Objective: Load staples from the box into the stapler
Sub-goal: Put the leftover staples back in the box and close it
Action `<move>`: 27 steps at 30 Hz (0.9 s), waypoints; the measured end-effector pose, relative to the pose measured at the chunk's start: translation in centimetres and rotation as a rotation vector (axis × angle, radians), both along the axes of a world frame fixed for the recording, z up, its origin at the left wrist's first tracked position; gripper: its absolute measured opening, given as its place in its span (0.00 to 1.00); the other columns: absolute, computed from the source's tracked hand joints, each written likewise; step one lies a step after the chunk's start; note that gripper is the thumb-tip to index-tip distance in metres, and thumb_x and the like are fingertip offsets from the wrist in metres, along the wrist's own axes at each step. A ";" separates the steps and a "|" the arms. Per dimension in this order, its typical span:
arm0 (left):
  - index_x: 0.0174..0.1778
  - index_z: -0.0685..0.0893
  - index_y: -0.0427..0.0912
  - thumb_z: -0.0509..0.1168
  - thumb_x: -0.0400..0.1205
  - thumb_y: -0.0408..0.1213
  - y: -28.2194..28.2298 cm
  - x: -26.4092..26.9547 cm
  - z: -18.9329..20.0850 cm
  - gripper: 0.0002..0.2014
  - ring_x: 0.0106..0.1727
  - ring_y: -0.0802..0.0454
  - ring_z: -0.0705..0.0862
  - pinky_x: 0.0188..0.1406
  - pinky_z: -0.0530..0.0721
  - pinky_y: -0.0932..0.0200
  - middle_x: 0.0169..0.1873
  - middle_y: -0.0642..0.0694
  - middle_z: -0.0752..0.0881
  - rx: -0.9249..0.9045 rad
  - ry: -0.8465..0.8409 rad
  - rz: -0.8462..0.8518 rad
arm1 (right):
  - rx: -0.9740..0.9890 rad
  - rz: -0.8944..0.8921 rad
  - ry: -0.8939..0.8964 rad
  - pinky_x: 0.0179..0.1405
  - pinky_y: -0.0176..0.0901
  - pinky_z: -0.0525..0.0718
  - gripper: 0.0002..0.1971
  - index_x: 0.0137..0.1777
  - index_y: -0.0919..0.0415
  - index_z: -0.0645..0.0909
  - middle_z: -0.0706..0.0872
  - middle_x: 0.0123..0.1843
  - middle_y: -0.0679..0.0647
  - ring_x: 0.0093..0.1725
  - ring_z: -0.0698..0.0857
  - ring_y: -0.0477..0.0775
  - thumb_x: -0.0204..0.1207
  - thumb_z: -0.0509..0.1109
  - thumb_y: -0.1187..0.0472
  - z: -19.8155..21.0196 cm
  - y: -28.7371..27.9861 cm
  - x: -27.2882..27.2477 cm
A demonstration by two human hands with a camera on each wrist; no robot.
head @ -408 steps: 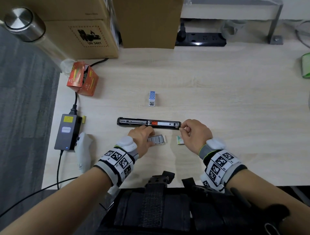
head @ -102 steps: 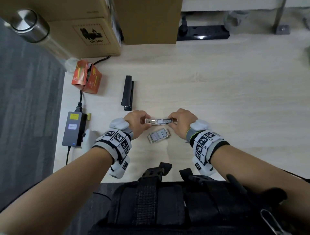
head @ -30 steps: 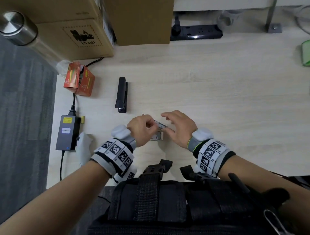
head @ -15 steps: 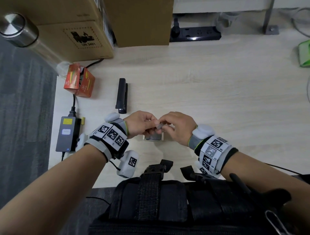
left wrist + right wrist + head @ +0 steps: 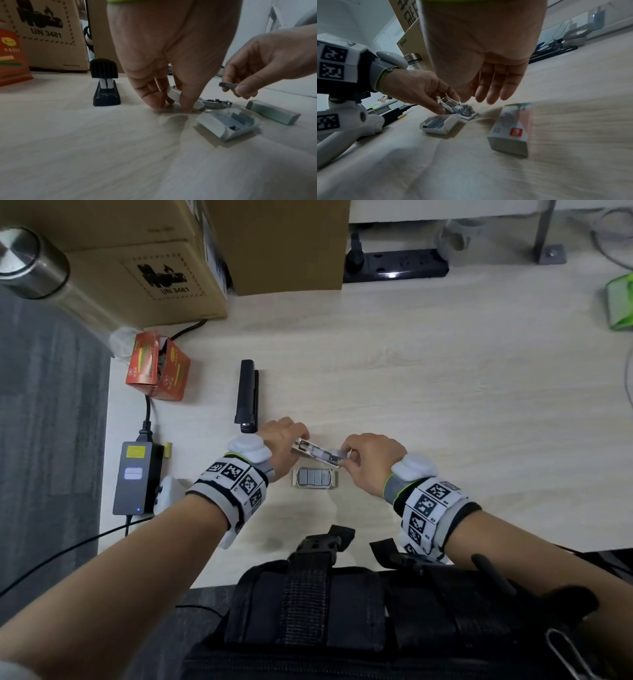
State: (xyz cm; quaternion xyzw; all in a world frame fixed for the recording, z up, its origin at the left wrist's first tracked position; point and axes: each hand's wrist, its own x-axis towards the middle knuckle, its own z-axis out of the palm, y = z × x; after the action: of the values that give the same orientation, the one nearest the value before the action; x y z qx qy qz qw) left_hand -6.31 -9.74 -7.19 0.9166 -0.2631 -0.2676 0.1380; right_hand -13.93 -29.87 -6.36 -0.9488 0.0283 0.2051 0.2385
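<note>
A small white stapler (image 5: 313, 450) lies opened just above the table, its metal magazine (image 5: 214, 103) facing up. My left hand (image 5: 297, 442) grips its left end, fingertips (image 5: 186, 106) touching the table. My right hand (image 5: 346, 455) pinches a short grey staple strip (image 5: 227, 85) between thumb and forefinger, over the magazine's right end. The open staple tray (image 5: 313, 477) holds several grey strips and lies right below both hands. Its empty sleeve (image 5: 511, 128) lies to the right of the tray. In the right wrist view the pinch is hidden behind my palm.
A closed black stapler (image 5: 247, 395) lies behind my left hand. An open orange box (image 5: 157, 371) and a power adapter (image 5: 135, 477) are at the left edge. Cardboard boxes (image 5: 144, 268) and a power strip (image 5: 397, 266) line the back. The table's right half is bare wood.
My hands were bunched together over the tray; they have drawn slightly apart. The white stapler now shows opened between them, and my right hand holds a staple strip at its right end.
</note>
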 end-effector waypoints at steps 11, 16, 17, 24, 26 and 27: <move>0.48 0.81 0.49 0.68 0.78 0.47 0.0 -0.9 0.1 0.08 0.39 0.49 0.77 0.36 0.69 0.58 0.44 0.49 0.81 -0.094 -0.087 0.074 | -0.063 -0.017 0.071 0.38 0.43 0.73 0.08 0.52 0.51 0.80 0.85 0.47 0.51 0.45 0.82 0.58 0.76 0.65 0.53 -0.1 0.5 0.8; 0.48 0.81 0.50 0.68 0.77 0.48 -0.3 -1.1 -0.2 0.09 0.38 0.51 0.75 0.36 0.67 0.58 0.43 0.51 0.80 -0.084 -0.100 0.080 | -0.073 0.003 0.080 0.39 0.45 0.79 0.07 0.51 0.52 0.81 0.85 0.46 0.52 0.44 0.83 0.59 0.76 0.66 0.54 -0.1 0.9 1.4; 0.48 0.81 0.50 0.68 0.77 0.48 -0.3 -1.1 -0.2 0.09 0.38 0.51 0.76 0.36 0.68 0.58 0.43 0.51 0.80 -0.082 -0.098 0.081 | -0.082 0.007 0.083 0.40 0.45 0.80 0.07 0.51 0.52 0.81 0.86 0.46 0.52 0.44 0.83 0.59 0.76 0.66 0.54 -0.2 1.0 1.5; 0.49 0.80 0.52 0.67 0.77 0.48 -0.4 -0.9 -0.2 0.08 0.41 0.50 0.78 0.37 0.69 0.58 0.43 0.53 0.79 -0.059 -0.065 0.073 | -0.103 0.023 0.099 0.39 0.45 0.79 0.08 0.51 0.52 0.81 0.85 0.47 0.54 0.44 0.82 0.59 0.75 0.67 0.53 -0.2 1.1 1.9; 0.50 0.80 0.52 0.67 0.77 0.48 -0.3 -0.8 -0.2 0.08 0.41 0.50 0.78 0.37 0.70 0.58 0.44 0.53 0.78 -0.049 -0.056 0.066 | -0.102 0.013 0.092 0.38 0.45 0.78 0.07 0.50 0.52 0.81 0.86 0.46 0.53 0.43 0.82 0.59 0.74 0.68 0.53 -0.2 1.1 1.8; 0.51 0.80 0.53 0.67 0.77 0.48 -0.4 -0.8 -0.1 0.09 0.41 0.50 0.78 0.37 0.70 0.57 0.44 0.53 0.78 -0.042 -0.051 0.062 | -0.102 0.010 0.091 0.38 0.45 0.78 0.07 0.50 0.52 0.81 0.86 0.46 0.53 0.43 0.82 0.59 0.74 0.68 0.52 -0.3 1.0 1.8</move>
State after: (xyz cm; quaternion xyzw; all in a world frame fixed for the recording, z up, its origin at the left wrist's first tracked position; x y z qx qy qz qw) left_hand -7.11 -10.12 -7.28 0.9277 -0.2438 -0.2339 0.1587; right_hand -12.11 -28.86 -6.62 -0.9495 0.0450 0.2476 0.1872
